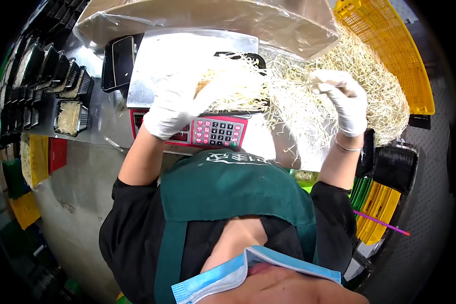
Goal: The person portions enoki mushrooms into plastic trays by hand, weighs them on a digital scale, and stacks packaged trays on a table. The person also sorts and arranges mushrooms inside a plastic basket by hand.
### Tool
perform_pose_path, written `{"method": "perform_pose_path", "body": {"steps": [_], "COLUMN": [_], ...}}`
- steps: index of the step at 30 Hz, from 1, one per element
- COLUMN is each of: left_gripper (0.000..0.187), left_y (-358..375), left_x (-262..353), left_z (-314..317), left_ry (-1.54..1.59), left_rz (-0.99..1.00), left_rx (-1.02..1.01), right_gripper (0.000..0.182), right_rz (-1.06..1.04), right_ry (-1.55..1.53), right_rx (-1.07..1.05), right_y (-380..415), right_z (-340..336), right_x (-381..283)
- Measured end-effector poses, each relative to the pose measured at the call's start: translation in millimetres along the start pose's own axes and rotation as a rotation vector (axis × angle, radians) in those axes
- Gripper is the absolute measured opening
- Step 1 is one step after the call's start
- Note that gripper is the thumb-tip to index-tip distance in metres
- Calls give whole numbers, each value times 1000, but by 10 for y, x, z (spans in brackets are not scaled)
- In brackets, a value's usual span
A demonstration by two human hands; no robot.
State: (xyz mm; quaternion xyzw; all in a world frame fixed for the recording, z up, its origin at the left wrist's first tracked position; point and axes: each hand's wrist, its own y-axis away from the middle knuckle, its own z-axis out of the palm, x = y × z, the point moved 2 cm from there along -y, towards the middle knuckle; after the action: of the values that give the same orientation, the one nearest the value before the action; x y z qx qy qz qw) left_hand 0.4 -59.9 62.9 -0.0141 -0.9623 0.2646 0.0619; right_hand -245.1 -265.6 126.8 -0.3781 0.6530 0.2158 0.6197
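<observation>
A heap of bean sprouts point(233, 83) fills a black tray point(256, 60) on the metal plate of a scale point(154, 55). My left hand point(172, 104), in a white glove, is at the tray's left end, thumb apart from the fingers and pointing at the sprouts; glare washes out its fingertips. To the right, my gloved right hand point(345, 99) is closed in a pinch over loose sprouts point(301, 114) spread across the metal table. I cannot tell what is between its fingertips. Red trim surrounds the scale's keypad point(220, 133), below the tray.
Behind the scale stands a box lined with clear plastic point(213, 20). A large sprout pile point(385, 86) lies against a yellow crate point(413, 55). Filled black trays point(71, 119) are stacked at left, near a phone point(123, 61). More black trays point(395, 164) sit at lower right.
</observation>
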Motion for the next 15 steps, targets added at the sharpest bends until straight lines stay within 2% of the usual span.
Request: {"method": "perform_pose_path", "body": {"steps": [1, 3, 4, 5, 6, 8, 10, 11, 12, 14, 15], "left_gripper": [42, 28, 26, 29, 33, 52, 70, 66, 66, 64, 70], "left_y": [2, 127, 169, 327, 474, 312, 409, 395, 386, 251, 80], "left_x": [-47, -193, -203, -389, -573, -338, -409, -309, -217, 0, 92], "left_z": [-17, 45, 66, 285, 497, 227, 162, 147, 105, -19, -134], "left_ry": [343, 584, 780, 807, 835, 1384, 1304, 1346, 1351, 1074, 725], "left_rz": [-269, -472, -687, -799, -910, -856, -868, -769, -770, -586, -350], "left_rx": [33, 218, 242, 199, 155, 516, 493, 591, 596, 223, 197], "right_gripper": [17, 16, 15, 16, 16, 19, 29, 45, 45, 62, 72], "right_rz": [-78, -209, -255, -346, -342, -89, -70, 157, 159, -60, -183], "right_ry": [-66, -94, -134, -126, -118, 147, 299, 99, 105, 180, 259], "right_rx": [-23, -12, 18, 24, 9, -125, -273, -387, -389, -429, -455], "right_y": [-69, -221, -277, -343, -401, -454, -472, -472, -462, -426, -419], "right_z": [51, 301, 467, 616, 758, 904, 939, 903, 864, 825, 823], "right_x": [-97, -317, -366, -363, -305, -63, 245, 298, 298, 249, 214]}}
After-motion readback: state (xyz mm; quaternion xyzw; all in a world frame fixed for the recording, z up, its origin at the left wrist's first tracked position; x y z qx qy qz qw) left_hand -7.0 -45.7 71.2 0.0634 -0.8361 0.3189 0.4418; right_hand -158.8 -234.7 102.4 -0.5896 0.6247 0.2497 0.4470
